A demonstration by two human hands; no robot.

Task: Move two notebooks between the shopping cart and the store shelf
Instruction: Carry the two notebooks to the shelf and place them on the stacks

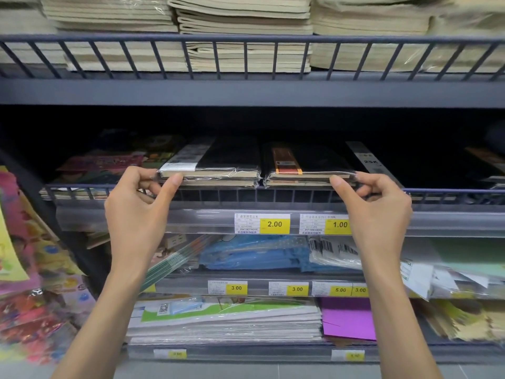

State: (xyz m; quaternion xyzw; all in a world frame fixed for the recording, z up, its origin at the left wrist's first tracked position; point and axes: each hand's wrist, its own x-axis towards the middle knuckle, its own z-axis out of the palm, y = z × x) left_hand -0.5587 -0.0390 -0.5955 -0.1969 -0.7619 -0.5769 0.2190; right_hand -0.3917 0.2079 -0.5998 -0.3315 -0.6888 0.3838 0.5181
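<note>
1. Two bare forearms are filling the lower part of the view, pointing up toward a store shelf point(451, 212) with a low wire rail point(273, 190) along its front.
2. The left hand point(136, 203) is pinching the near left corner of the left notebook pack point(218, 162), thumb lying on the front edge and fingers curling underneath.
3. The right hand point(379, 206) is pinching the near right corner of the right notebook pack point(306, 162) in the same way.
4. Both packs are black and shrink-wrapped. The left one is wearing a white band, the right one an orange band.
5. The packs are lying flat and side by side between the hands, almost touching, near edges just above the rail. Whether they are resting on the shelf cannot be told.
6. Just below and between the hands, yellow price tags point(262, 223) are reading 2.00 and 1.00.
7. Above the hands, beige paper stacks point(246, 20) are sitting on a higher shelf.
8. Below the hands, blue packets point(251, 253) and purple sheets point(347, 318) are lying on lower shelves.
9. Left of the left hand, colourful booklets point(27, 269) are hanging, blurred.
</note>
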